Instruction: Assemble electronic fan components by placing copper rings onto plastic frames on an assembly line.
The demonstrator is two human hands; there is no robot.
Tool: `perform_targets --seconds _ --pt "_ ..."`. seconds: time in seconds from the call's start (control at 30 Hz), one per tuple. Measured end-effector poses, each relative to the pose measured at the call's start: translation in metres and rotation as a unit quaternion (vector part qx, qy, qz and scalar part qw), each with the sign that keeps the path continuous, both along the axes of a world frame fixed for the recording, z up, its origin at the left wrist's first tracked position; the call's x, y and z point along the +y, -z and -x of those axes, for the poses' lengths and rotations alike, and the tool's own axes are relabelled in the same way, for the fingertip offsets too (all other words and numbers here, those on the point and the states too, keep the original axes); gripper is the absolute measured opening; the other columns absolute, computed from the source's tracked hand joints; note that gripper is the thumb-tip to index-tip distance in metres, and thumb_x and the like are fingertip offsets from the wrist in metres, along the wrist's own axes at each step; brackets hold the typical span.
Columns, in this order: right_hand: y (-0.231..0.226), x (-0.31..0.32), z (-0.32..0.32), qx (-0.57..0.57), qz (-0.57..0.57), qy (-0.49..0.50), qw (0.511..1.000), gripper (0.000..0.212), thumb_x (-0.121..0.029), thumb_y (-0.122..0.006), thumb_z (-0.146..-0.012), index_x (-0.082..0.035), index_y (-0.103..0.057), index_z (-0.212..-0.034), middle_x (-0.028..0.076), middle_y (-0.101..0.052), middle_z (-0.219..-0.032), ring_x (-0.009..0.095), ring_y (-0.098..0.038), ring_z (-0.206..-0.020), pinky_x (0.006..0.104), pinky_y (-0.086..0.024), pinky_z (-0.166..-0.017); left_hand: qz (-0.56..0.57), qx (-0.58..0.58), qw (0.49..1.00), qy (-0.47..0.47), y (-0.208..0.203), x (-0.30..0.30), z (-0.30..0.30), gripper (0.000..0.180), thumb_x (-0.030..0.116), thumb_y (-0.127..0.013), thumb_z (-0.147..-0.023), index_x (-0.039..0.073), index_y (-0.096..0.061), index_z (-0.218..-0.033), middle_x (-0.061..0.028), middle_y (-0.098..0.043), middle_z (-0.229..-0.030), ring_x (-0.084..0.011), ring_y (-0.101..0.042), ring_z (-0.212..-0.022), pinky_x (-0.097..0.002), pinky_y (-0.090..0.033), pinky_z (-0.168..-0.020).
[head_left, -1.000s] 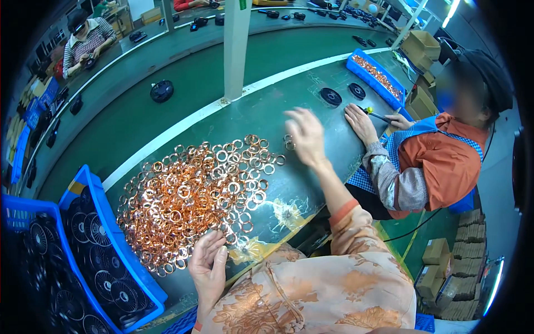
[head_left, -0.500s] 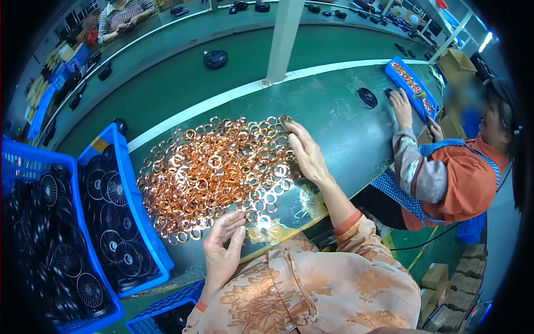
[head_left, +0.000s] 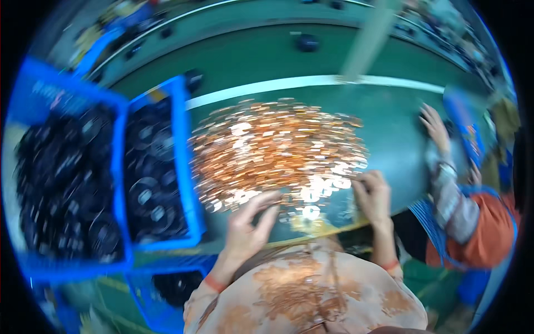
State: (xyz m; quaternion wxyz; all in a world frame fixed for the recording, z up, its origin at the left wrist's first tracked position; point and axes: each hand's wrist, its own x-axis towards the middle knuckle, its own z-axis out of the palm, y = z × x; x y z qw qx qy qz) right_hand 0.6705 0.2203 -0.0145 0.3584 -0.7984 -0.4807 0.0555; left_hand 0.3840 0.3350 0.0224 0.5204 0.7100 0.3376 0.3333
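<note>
A broad heap of copper-coloured metal rings (head_left: 272,150) lies on the green tabletop, streaked by motion blur. At the heap's near edge is my left hand (head_left: 245,228), its thumb apart from the fingers and no ring visible between them. My right hand (head_left: 375,197) is by the heap's near right corner with bent fingers. Blur hides whether those fingertips hold a ring.
Left of the heap stand two blue crates, a narrow one (head_left: 192,183) and a wider one (head_left: 123,222), filled with black round grille-like parts. Another blue crate (head_left: 146,303) sits below the table edge. At right, a co-worker's hand (head_left: 435,128) is near a blue tray (head_left: 464,122).
The view has swung, so the scene has shifted rightward. My right hand has drawn back from the heap's far right side to its near corner, fingers more bent. My left hand stays at the near edge.
</note>
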Motion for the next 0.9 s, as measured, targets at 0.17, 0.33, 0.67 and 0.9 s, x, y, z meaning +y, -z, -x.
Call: perform_targets --seconds 0.17,0.33,0.67,0.9 --pt "-0.003 -0.005 -0.008 0.248 -0.110 0.002 0.963 0.004 -0.003 -0.066 -0.092 -0.001 -0.064 -0.089 0.004 -0.059 -0.096 0.008 -0.056 -0.085 0.0235 -0.046 -0.076 -0.207 0.093 0.969 -0.098 -0.039 0.028 0.042 0.025 -0.001 -0.069 -0.086 0.000 -0.068 -0.111 -0.0138 -0.072 -0.103 -0.0199 -0.071 -0.090 -0.0303 -0.056 -0.079" --pt "0.006 0.003 -0.011 0.463 -0.159 -0.060 0.870 0.006 -0.005 -0.061 -0.096 -0.005 -0.063 -0.102 0.004 -0.063 -0.105 0.007 -0.054 -0.082 0.0213 -0.044 -0.075 -0.290 0.258 0.894 -0.225 -0.058 0.099 0.099 0.025 0.011 -0.069 -0.085 0.003 -0.067 -0.109 -0.0179 -0.069 -0.107 -0.0354 -0.068 -0.095 -0.0409 -0.054 -0.083" --pt "-0.008 0.024 0.057 0.625 -0.134 -0.130 0.758 0.026 -0.010 -0.061 -0.097 -0.002 -0.059 -0.121 0.005 -0.065 -0.112 0.011 -0.059 -0.093 0.0253 -0.048 -0.081 -0.296 0.482 0.803 -0.187 -0.008 0.220 0.107 0.062 0.026 -0.082 -0.072 0.000 -0.060 -0.124 -0.0230 -0.062 -0.118 -0.0385 -0.060 -0.111 -0.0454 -0.049 -0.096" --pt "-0.014 0.035 0.067 0.698 -0.132 -0.159 0.686 0.025 -0.008 -0.063 -0.096 -0.006 -0.059 -0.121 0.006 -0.066 -0.117 0.016 -0.066 -0.096 0.0286 -0.054 -0.083 -0.328 0.419 0.809 -0.249 -0.040 0.198 0.099 0.035 0.015 -0.080 -0.078 -0.001 -0.063 -0.104 -0.0138 -0.062 -0.096 -0.0286 -0.062 -0.088 -0.0373 -0.049 -0.079"
